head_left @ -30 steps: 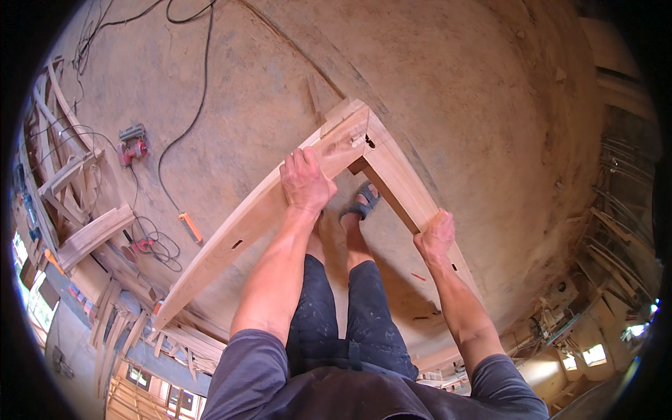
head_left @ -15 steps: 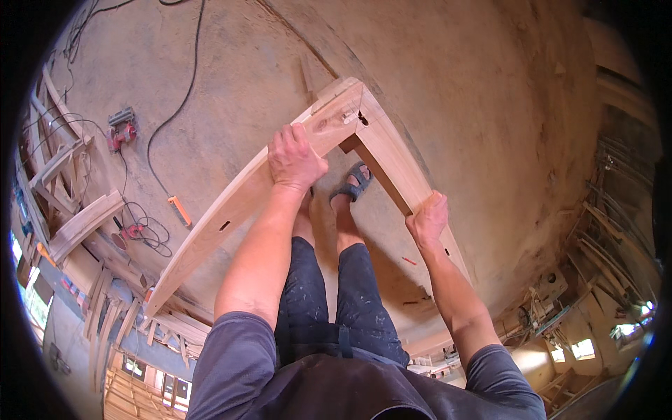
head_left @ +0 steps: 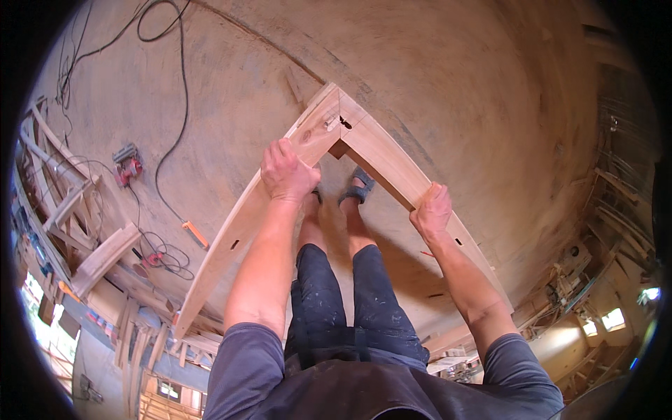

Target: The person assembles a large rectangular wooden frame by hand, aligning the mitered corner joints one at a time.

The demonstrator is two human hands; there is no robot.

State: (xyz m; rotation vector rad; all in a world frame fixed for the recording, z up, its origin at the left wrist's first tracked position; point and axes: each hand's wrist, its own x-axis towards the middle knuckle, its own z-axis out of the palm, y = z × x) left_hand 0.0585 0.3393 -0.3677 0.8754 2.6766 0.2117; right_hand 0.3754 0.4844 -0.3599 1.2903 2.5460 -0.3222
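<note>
The wooden frame (head_left: 339, 105) was positioned in front of the person, above the floor (head_left: 490, 84); whether any part of it touched the floor could not be determined. It consisted of a left board (head_left: 236, 227) and a right board (head_left: 385, 152), joined at an angled corner that pointed away from the body. From this corner the long axis of each board ran back toward the person, one to the left and one to the right. The left hand (head_left: 288, 171) had its grip closed on the left board; the right hand (head_left: 432, 208) had its grip closed on the right board. The corner lay ahead of both grips, to the right of the left hand and to the left of the right hand, with the left hand appearing nearer to it. Each board carried a narrow slot on the person's side of its grip. A red power tool (head_left: 128, 168) and an orange-handled tool (head_left: 195, 234) lay left of the frame.
</note>
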